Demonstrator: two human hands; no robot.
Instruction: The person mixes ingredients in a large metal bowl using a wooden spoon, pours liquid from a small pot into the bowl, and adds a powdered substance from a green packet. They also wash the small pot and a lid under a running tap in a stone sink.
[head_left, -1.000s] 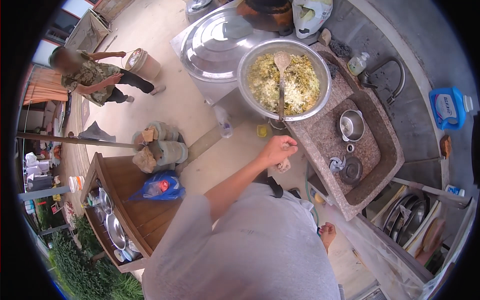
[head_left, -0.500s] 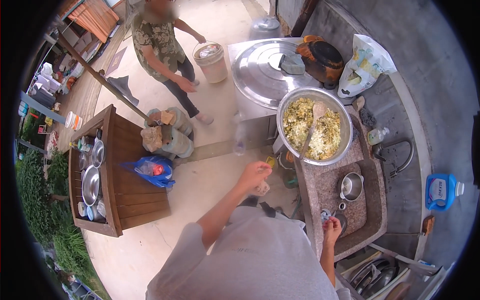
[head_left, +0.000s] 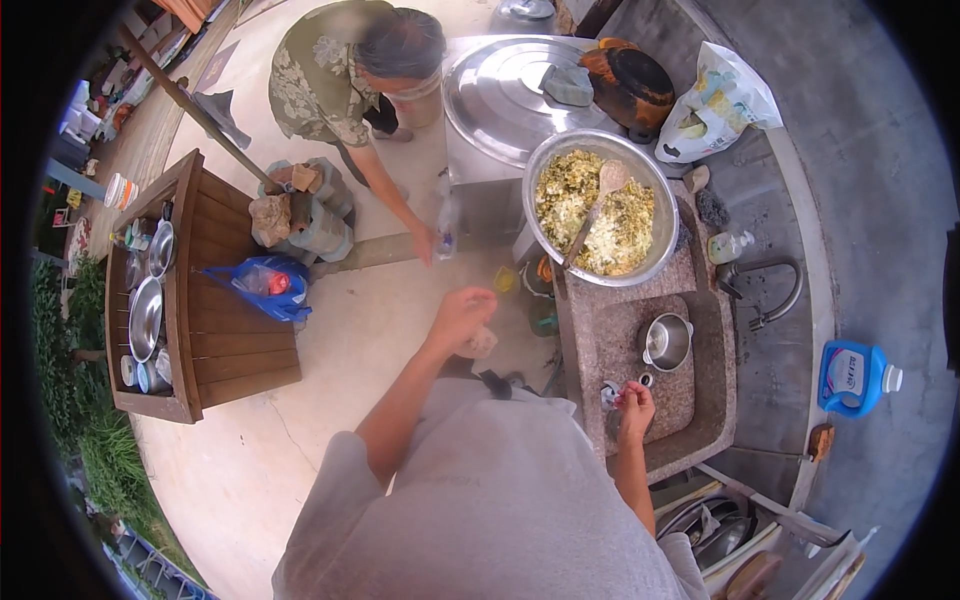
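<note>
My left hand (head_left: 463,318) is held above the floor left of the sink, its fingers curled together; what they hold, if anything, cannot be made out. Just below it shows a pale pinkish lump (head_left: 478,345) of unclear kind. At the near left rim of the stone sink (head_left: 712,450), my right hand (head_left: 635,402) has its fingers pinched together, their contents too small to name. A small white-and-blue thing (head_left: 609,394) lies beside those fingers. Inside the sink stands a small metal pot (head_left: 668,341). A large metal basin (head_left: 655,268) of chopped yellow-green food, with a wooden spoon (head_left: 588,225) in it, rests across the sink's far end.
Another person (head_left: 320,80) bends down, one hand near a clear plastic bottle (head_left: 446,225). A wide metal lid (head_left: 500,100) lies beyond the basin. Right of the sink are a faucet (head_left: 785,305) and blue jug (head_left: 850,378). A wooden cabinet (head_left: 235,330) with a blue bag stands left.
The other person has bent down and stretched an arm toward the bottle on the floor. My view has shifted, so the scene sits further left and higher. Both my hands keep about the same pose.
</note>
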